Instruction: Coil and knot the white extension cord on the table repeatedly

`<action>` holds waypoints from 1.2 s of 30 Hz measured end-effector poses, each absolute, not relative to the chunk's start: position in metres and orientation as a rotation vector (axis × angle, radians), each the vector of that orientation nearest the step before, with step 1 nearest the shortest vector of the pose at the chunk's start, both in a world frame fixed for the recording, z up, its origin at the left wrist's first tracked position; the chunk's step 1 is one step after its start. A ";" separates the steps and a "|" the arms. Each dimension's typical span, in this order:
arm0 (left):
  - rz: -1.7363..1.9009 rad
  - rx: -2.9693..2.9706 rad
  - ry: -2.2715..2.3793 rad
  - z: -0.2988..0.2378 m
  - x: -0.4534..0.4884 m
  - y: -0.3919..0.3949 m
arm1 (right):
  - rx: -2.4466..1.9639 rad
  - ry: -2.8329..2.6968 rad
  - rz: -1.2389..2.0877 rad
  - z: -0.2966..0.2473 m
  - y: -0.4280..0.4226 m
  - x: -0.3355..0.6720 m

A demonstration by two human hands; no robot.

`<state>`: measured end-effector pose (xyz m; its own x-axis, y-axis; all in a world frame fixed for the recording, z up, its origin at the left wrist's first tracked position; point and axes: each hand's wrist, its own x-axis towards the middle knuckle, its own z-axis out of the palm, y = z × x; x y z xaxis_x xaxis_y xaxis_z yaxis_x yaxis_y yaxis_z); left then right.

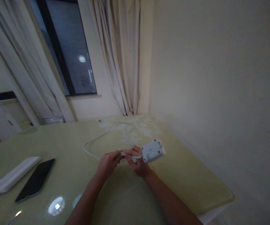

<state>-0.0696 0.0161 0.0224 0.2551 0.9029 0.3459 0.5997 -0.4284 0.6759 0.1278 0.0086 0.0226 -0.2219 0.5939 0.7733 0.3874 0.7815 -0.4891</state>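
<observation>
A white power strip point(152, 150) is held up over the table, its underside with dark screw holes turned toward me. Its white cord point(95, 140) leaves the near end, passes through my fingers and loops back across the tabletop. My left hand point(109, 162) pinches the cord between thumb and fingers. Beside it, my right hand point(138, 162) grips the cord close to the strip, with its fingers partly behind the strip. The two hands nearly touch at the fingertips.
On the left of the table point(184, 175) lie a long white power strip point(15, 175) and a black phone or tablet point(36, 179). A thin stick-like object point(15, 217) is at the lower left. A wall point(214, 93) borders the table's right side; curtains point(119, 56) hang behind.
</observation>
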 end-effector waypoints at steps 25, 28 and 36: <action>1.842 0.587 1.011 0.033 -0.063 0.033 | -0.760 -1.782 -0.070 0.027 0.015 0.106; 2.019 0.409 1.026 0.037 -0.084 0.040 | -0.731 -1.753 -0.053 0.031 0.008 0.111; 2.450 0.291 1.151 0.035 -0.150 0.049 | -0.718 -1.561 0.115 0.045 0.001 0.147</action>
<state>-0.1498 0.0487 0.0350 -0.8915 0.4528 0.0123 -0.2796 -0.5715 0.7715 0.1473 0.0014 0.0446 0.0493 0.5010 0.8641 0.3685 0.7950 -0.4819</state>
